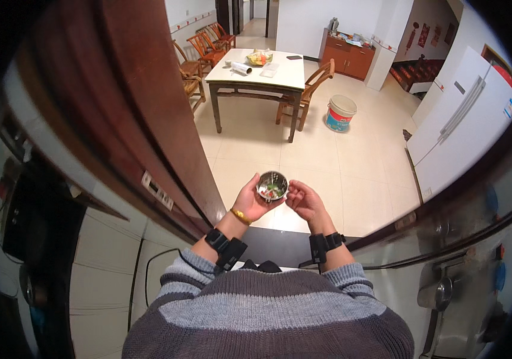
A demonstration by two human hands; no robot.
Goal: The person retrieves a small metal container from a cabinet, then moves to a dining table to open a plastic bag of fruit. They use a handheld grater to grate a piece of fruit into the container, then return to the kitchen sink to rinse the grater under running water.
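A small metal bowl (272,186) is held in my left hand (256,200), which cups it from below with the thumb along its side. Inside lie small green, red and white pieces of food (273,190), and pale bits cling to the inner wall. At the bowl's right side is my right hand (304,200), its fingers half curled near the rim; whether they touch it cannot be told. Both hands are above the tiled floor, just ahead of a dark threshold (278,244).
A brown wooden door (148,89) stands close on the left, a white refrigerator (458,116) on the right. Ahead are a white-topped table (283,78), a wooden chair (309,92) and a lidded bucket (341,113). A black cable (148,264) loops near my left arm.
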